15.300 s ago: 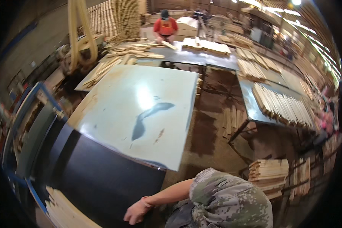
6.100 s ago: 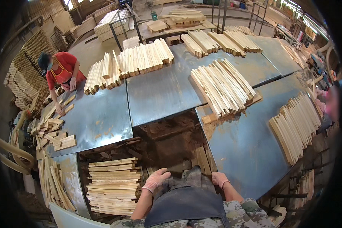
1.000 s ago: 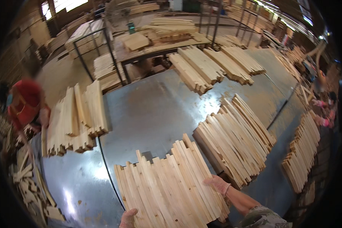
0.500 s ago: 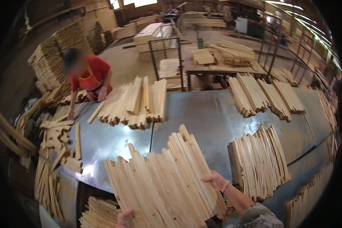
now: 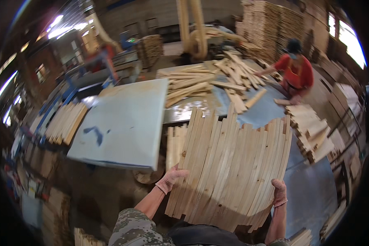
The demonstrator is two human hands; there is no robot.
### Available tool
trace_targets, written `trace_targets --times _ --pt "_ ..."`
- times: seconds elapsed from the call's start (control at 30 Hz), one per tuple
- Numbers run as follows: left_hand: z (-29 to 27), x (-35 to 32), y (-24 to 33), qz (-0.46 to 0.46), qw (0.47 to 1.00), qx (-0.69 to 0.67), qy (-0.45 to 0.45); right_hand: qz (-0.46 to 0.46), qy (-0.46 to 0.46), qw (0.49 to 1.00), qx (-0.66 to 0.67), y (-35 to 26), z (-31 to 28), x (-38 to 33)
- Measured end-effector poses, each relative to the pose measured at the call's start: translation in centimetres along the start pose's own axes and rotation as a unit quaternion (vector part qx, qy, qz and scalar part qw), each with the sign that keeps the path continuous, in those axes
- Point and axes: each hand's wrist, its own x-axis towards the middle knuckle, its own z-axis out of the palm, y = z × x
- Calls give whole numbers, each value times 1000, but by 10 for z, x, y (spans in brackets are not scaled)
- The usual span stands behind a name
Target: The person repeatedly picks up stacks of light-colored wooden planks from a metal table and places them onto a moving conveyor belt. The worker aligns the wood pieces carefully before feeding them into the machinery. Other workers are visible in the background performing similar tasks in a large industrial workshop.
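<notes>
A wide bundle of wooden strips (image 5: 233, 172), laid side by side with uneven ends, is held in front of my body. My left hand (image 5: 171, 179), in a pinkish knit glove, is closed on its left edge, thumb lying over the top. On the opposite edge my right hand (image 5: 279, 192), gloved alike, grips the strips. The fingers of both hands are partly hidden beneath and behind the wood. Between them the bundle is squeezed together, its far end reaching over the near edge of the metal table (image 5: 311, 184).
A pale blue-white machine table (image 5: 123, 119) stands on the left, with a strip stack (image 5: 65, 123) beyond it. Loose strips (image 5: 192, 86) cover the far table. A co-worker in red (image 5: 297, 76) handles wood near another strip pile (image 5: 311, 131). Tall lumber stacks (image 5: 262, 26) rise behind.
My view has swung left, bringing the pale machine table into sight and shifting the co-worker to the right side. The bundle has come along, lifted in both hands.
</notes>
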Motion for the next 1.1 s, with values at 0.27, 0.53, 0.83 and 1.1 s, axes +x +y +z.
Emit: trace_targets --times 0.27,0.53,0.83,1.1 --pt "-199 -124 48 31 993 -57 95 83 -167 982 -24 47 255 56" --pt "-341 -177 83 28 975 -174 139 203 -188 959 -67 139 410 128" --pt "-442 -168 139 -9 971 -47 235 236 -141 957 -96 222 510 185" --pt "-542 -88 202 -77 955 144 247 187 -133 970 -76 257 586 247"
